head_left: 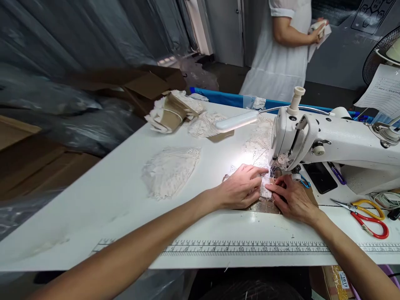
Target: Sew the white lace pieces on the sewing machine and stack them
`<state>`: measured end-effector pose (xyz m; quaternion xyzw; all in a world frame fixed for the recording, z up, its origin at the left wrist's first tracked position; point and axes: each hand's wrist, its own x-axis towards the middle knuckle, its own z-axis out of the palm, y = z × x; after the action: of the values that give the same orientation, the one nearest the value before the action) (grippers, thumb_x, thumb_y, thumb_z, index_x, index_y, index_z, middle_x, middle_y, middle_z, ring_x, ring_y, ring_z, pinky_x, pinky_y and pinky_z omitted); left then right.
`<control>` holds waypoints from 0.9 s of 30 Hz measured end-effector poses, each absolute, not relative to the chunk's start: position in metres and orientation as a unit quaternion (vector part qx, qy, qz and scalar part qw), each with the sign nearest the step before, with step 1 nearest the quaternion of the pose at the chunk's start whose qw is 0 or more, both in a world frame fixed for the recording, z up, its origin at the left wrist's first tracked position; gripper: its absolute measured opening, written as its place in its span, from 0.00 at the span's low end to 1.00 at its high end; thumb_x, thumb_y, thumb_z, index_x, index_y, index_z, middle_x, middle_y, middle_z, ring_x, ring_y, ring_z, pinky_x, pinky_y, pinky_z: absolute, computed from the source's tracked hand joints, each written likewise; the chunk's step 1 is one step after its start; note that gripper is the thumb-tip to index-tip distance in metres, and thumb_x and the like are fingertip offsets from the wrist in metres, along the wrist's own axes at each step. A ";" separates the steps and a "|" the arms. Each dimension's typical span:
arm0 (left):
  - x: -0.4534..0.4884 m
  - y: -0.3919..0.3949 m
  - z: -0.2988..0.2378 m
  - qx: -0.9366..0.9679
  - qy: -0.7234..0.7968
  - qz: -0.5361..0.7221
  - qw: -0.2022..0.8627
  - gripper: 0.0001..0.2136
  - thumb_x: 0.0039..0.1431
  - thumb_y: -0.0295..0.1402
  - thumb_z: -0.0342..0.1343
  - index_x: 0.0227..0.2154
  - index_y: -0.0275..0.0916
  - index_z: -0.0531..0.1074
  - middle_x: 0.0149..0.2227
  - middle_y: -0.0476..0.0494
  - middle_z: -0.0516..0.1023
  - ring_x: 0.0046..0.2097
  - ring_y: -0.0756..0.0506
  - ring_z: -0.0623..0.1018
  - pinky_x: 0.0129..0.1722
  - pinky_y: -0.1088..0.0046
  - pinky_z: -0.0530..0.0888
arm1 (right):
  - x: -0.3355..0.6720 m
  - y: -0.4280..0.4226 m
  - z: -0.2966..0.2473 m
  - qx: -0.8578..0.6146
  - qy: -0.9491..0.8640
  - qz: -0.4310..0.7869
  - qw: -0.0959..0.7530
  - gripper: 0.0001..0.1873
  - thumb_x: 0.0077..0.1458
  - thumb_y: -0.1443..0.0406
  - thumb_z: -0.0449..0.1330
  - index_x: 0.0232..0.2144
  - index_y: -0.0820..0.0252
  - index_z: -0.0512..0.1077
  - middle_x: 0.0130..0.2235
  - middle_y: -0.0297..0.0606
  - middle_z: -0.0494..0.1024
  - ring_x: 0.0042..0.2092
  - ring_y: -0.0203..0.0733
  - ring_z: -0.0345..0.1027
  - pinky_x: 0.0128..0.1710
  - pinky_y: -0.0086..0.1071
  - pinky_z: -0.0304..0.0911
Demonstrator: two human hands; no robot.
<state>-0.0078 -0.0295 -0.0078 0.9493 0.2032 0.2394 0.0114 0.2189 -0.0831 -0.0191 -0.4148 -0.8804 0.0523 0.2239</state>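
My left hand (243,186) presses on a piece of white lace fabric (266,189) at the sewing machine's needle, its index finger stretched toward the presser foot and the other fingers curled. My right hand (292,199) is at the right edge of this piece, thumb and fingertips closed on it. More lace (258,146) spreads behind, left of the sewing machine (328,137). Under the fingers lies a brownish plate (265,207) on the tabletop. A lit lamp bar (237,121) shines on the fabric. The needle tip is hard to make out.
A gathered lace piece (171,173) and a tied lace bundle (170,114) lie left. Right are a phone (320,178), thread snips (346,204) and red-handled scissors (371,225). A ruler strip (228,248) lines the front edge. A person in white (281,54) stands behind the table.
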 end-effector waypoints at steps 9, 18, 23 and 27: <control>-0.008 -0.034 -0.004 0.959 0.122 0.257 -0.013 0.06 0.63 0.30 0.49 0.37 0.36 0.70 0.44 0.38 0.77 0.38 0.44 0.75 0.38 0.62 0.74 | 0.222 -0.082 -0.021 -0.406 -0.869 0.094 0.267 0.14 0.62 0.65 0.56 0.49 0.55 0.75 0.46 0.45 0.71 0.44 0.48 0.68 0.46 0.45 0.69; -0.005 -0.037 -0.008 0.904 0.197 0.357 0.128 0.09 0.67 0.28 0.47 0.32 0.36 0.71 0.31 0.45 0.78 0.32 0.50 0.77 0.29 0.76 0.75 | 0.224 -0.092 -0.012 -0.391 -0.825 0.213 0.348 0.13 0.56 0.70 0.53 0.38 0.57 0.76 0.37 0.38 0.76 0.41 0.42 0.71 0.44 0.38 0.68; -0.004 -0.039 -0.008 0.889 0.228 0.376 0.129 0.08 0.66 0.28 0.48 0.33 0.36 0.72 0.33 0.45 0.79 0.33 0.50 0.78 0.31 0.76 0.76 | 0.218 -0.100 -0.012 -0.389 -0.878 0.111 0.254 0.17 0.55 0.69 0.55 0.46 0.55 0.76 0.43 0.43 0.73 0.46 0.47 0.66 0.47 0.44 0.64; -0.004 -0.041 -0.006 0.927 0.130 0.346 0.070 0.07 0.64 0.27 0.49 0.36 0.35 0.72 0.36 0.41 0.80 0.35 0.47 0.78 0.33 0.70 0.77 | 0.218 -0.100 -0.010 -0.391 -0.879 0.128 0.241 0.15 0.55 0.69 0.55 0.42 0.53 0.77 0.42 0.41 0.73 0.46 0.46 0.66 0.46 0.44 0.64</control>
<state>-0.0036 -0.0407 -0.0060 0.9266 0.1300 0.3460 0.0696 0.2181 -0.0998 -0.0104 -0.3908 -0.8791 0.1276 0.2411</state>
